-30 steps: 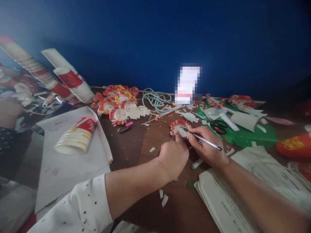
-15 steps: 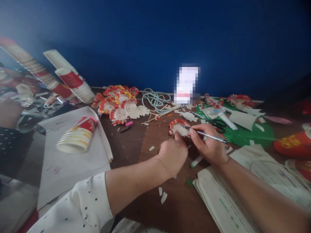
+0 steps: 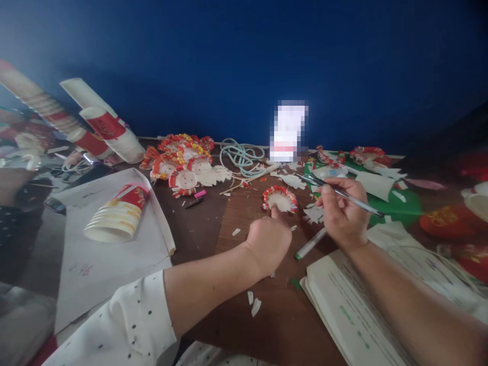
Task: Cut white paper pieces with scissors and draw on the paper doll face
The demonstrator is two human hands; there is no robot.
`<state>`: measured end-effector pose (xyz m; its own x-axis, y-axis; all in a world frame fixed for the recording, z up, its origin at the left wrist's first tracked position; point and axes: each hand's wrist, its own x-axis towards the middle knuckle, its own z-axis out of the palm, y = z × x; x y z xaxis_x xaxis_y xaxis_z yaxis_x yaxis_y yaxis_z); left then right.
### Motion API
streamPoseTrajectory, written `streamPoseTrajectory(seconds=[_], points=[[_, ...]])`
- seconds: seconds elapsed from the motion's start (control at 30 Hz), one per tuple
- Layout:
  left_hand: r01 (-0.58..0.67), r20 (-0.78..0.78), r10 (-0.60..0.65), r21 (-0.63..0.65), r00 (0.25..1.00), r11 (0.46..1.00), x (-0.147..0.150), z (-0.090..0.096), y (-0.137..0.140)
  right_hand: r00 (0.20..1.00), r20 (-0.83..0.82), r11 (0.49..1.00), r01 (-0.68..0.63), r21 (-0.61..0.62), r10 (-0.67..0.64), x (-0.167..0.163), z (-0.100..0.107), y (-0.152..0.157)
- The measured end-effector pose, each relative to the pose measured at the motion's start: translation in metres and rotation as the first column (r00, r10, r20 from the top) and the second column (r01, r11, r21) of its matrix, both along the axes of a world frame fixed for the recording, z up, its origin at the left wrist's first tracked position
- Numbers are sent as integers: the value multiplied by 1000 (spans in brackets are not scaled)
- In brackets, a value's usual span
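Note:
My left hand point(image 3: 270, 239) is closed except for the index finger, whose tip presses down on a round paper cup cutout point(image 3: 279, 202). The cutout has a white middle and a red-and-orange curled rim, and it lies flat on the brown table. Right of it, my right hand point(image 3: 345, 213) grips a clear-barrelled pen point(image 3: 353, 200), held in the air with its tip pointing up and left. Below that hand a white marker with a green end point(image 3: 310, 245) rests on the table. Cut white paper pieces point(image 3: 314, 213) lie between the cutout and my right hand.
Finished-looking curled paper figures point(image 3: 186, 165) are piled back left beside a light blue cord point(image 3: 242, 157). Stacked paper cups point(image 3: 118, 213) lie on a white box lid point(image 3: 87, 274). A blurred-out bright screen point(image 3: 290, 129) stands behind. Folded papers point(image 3: 343, 305) lie at right; another person's hand point(image 3: 13, 180) is far left.
My right hand has lifted the pen off the cutout and moved right, uncovering the cutout's right rim. My left finger stays on the cutout. The view has shifted slightly.

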<state>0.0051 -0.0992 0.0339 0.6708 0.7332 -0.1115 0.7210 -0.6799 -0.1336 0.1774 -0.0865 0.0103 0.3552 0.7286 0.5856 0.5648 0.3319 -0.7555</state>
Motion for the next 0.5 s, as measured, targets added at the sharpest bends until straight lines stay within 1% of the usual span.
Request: streamPoseTrajectory(seconds=[0.1,0.33,0.5], points=[[5,-1,-5,-3,1000,1000,0,0,0,999,-34,1000,14,20,-14,1,3,2],[-13,13,13,-7,1000,1000,0,-2,0,998,-47,998,36,52,-34,9,0,5],[-14,24,14,7,1000,1000,0,-3,0,997,-60,994,59,93,-54,12,2,5]])
